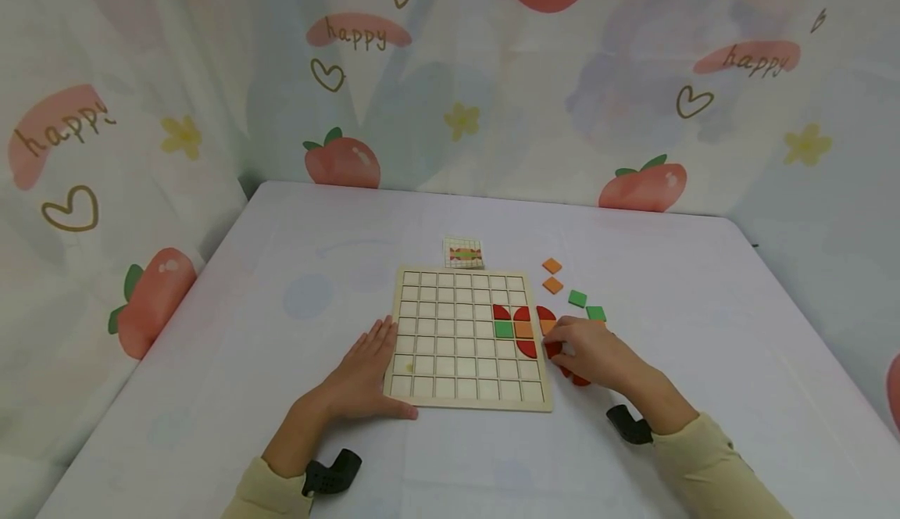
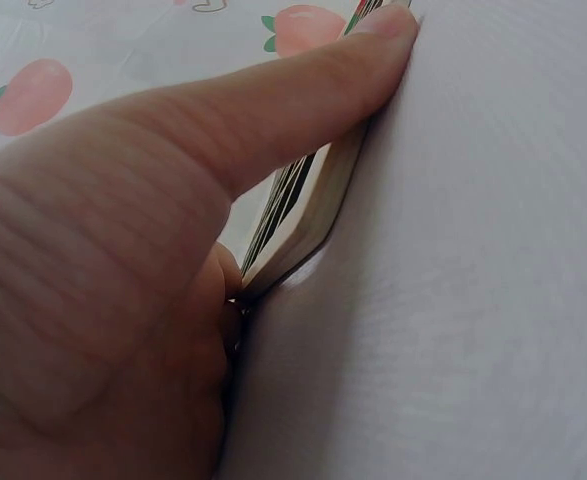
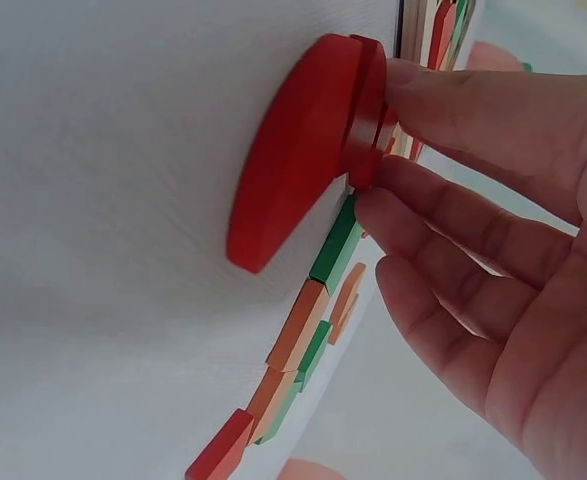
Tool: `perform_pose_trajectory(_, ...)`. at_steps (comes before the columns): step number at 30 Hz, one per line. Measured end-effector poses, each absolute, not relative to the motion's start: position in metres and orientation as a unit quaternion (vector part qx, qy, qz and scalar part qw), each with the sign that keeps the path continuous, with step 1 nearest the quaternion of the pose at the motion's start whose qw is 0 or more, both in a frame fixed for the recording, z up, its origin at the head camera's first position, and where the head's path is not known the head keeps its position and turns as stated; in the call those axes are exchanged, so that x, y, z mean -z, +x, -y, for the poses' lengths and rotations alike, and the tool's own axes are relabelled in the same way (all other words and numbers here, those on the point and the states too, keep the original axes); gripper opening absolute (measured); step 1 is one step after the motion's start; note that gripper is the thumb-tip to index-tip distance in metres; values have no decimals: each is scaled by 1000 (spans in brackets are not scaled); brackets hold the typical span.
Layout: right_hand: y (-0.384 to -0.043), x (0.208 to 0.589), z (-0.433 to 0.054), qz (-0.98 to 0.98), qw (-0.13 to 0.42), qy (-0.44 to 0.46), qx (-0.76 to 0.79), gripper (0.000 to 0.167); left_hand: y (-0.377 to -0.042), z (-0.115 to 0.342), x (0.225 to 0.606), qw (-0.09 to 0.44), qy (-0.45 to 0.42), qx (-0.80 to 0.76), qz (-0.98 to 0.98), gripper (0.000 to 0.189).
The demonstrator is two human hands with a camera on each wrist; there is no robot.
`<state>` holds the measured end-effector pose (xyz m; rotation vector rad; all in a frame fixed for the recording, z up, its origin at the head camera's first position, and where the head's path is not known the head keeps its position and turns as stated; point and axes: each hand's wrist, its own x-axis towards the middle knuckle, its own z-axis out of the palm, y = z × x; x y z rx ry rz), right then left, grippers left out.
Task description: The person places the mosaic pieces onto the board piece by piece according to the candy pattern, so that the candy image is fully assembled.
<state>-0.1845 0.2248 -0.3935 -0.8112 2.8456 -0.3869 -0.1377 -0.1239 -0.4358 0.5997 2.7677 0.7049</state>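
A square wooden grid board (image 1: 450,404) lies flat on the table. In its right part sit several red curved pieces (image 1: 526,348), an orange square (image 1: 523,330) and a green square (image 1: 503,330). My left hand (image 1: 362,370) rests against the board's left edge, fingers straight, the thumb (image 2: 303,95) along the near edge. Just right of the board, my right hand (image 1: 594,353) pinches a red curved piece (image 3: 368,110) between thumb and fingertips. Another red curved piece (image 3: 293,150) lies beside it in the right wrist view. The fingers partly cover these pieces in the head view.
A small pattern card (image 1: 463,253) lies behind the board. Orange pieces (image 1: 552,285) and green squares (image 1: 577,298) lie loose to the board's right. Patterned cloth (image 1: 492,112) hangs behind the white table (image 1: 316,222).
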Motion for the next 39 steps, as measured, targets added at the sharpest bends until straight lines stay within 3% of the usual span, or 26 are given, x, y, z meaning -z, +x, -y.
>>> perform_pose_trajectory(24, -196, 394, -236, -925, 108, -346, 117, 29, -138, 124, 439, 114, 204, -236, -943, 126)
perform_pose_trajectory(39, -194, 399, -240, -920, 78, -366, 113, 27, -138, 125, 437, 113, 206, -238, -942, 126)
